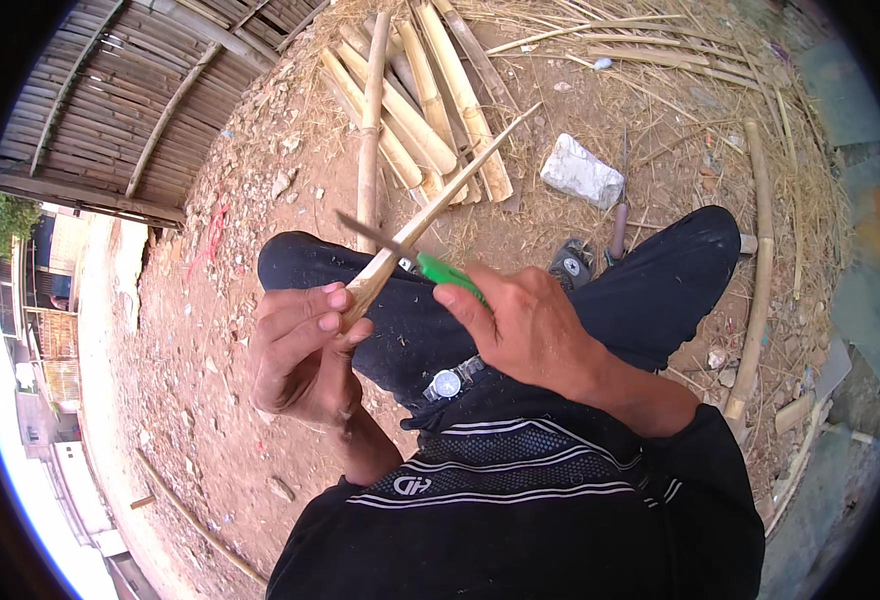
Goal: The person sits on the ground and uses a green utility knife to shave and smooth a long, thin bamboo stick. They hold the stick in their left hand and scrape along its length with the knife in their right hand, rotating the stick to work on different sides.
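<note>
Between the fingertips and thumb of my left hand [310,345] is the near end of a bamboo strip [430,212], which slants up and away to the right. My right hand [530,325] is closed around the green handle of a knife [447,275]. The knife's dark blade crosses the strip a little beyond my left fingers and seems to touch it. Both hands are above my lap, over dark trousers. A wristwatch [447,383] with a metal band lies across the dark cloth of my lap.
Split bamboo pieces [430,100] are heaped ahead, beside a bamboo pole [371,130]. A white stone block [582,170] sits right of them, near a tool with a pinkish handle [619,230]. Another pole [760,260] lies at the right; a slatted bamboo wall [120,100] stands far left.
</note>
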A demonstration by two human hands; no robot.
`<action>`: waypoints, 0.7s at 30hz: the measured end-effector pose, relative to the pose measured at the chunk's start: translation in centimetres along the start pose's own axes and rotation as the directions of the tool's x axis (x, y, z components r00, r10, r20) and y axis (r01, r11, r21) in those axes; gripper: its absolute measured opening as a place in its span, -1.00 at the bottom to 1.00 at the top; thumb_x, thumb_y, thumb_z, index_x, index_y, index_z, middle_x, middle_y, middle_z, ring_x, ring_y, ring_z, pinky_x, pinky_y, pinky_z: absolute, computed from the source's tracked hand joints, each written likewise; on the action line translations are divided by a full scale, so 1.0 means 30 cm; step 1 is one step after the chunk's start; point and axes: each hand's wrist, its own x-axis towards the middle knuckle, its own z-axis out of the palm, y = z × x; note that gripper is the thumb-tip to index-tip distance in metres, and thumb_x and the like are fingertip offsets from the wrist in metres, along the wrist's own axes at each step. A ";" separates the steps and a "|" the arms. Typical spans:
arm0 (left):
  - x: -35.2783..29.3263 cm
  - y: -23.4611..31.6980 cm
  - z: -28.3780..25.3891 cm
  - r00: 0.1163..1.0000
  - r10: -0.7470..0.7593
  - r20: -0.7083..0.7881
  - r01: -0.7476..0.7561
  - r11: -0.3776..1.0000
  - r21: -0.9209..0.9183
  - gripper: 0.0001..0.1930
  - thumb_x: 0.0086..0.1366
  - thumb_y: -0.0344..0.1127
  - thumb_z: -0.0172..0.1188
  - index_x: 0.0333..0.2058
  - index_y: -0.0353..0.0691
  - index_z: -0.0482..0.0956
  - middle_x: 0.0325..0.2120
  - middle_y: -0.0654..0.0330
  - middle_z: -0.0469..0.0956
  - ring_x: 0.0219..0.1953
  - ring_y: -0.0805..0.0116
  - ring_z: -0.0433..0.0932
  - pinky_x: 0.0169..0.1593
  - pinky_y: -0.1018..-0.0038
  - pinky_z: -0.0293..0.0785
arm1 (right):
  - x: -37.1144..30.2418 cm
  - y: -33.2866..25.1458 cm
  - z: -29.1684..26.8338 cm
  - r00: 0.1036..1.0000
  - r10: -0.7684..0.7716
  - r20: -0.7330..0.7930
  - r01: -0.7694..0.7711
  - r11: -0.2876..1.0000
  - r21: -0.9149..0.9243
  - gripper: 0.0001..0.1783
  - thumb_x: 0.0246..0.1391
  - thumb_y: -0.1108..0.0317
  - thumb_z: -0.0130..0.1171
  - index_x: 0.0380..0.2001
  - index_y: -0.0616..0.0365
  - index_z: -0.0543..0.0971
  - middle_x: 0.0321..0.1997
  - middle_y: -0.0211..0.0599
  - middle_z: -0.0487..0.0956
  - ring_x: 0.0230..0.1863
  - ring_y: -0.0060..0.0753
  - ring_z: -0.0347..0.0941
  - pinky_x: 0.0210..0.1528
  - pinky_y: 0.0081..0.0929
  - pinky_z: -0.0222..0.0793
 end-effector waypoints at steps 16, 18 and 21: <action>0.006 0.002 0.027 0.999 -0.037 0.005 0.037 0.992 -0.118 -0.76 0.02 -0.50 0.34 -0.29 -0.24 0.53 -0.38 0.09 0.54 -0.32 0.28 0.46 -0.20 0.46 0.45 | 0.118 0.287 0.012 0.929 0.367 -0.043 -0.369 0.928 -0.053 -0.57 0.23 0.09 -0.04 -0.41 0.29 0.53 -0.78 0.06 0.37 -0.64 0.10 0.43 -0.54 -0.14 0.31; 0.007 -0.010 0.038 0.999 -0.031 -0.019 0.029 0.991 -0.133 -0.76 -0.02 -0.48 0.37 -0.35 -0.24 0.53 -0.40 0.09 0.54 -0.34 0.27 0.48 -0.24 0.46 0.48 | 0.113 0.253 -0.020 0.949 0.313 0.024 -0.311 0.948 -0.060 -0.58 0.23 0.10 -0.04 -0.38 0.30 0.54 -0.76 0.05 0.39 -0.64 0.08 0.44 -0.54 -0.16 0.32; 0.001 -0.001 0.051 0.984 -0.097 -0.151 0.079 0.990 -0.119 -0.73 -0.11 -0.42 0.45 -0.44 -0.26 0.52 -0.45 0.11 0.53 -0.41 0.27 0.51 -0.32 0.46 0.54 | 0.025 0.091 -0.022 1.000 -0.024 0.014 0.022 0.997 0.080 -0.52 0.24 0.06 -0.06 -0.44 0.31 0.56 -0.81 -0.01 0.39 -0.69 0.02 0.44 -0.59 -0.17 0.34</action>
